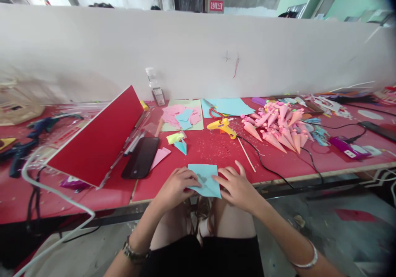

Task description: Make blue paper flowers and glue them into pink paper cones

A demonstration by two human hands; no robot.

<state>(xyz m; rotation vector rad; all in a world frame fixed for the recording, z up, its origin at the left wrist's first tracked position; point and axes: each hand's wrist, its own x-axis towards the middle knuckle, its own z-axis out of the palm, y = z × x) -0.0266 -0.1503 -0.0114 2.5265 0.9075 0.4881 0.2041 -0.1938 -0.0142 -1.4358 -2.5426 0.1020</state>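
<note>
As both hands (207, 186) pinch flat blue paper sq. (206, 178), red felt-like table (216, 149), pink cones (278, 128)

Light blue paper sheet (206, 178) – red table (216, 149) – pink paper cones (278, 128) – yellow glue gun (221, 126) – black phone (140, 157).

One head-worn camera looks forward and down from above the seated person's lap, close over the near edge of the long red-topped worktable (216, 153), facing the pale partition wall (185, 50).
</note>
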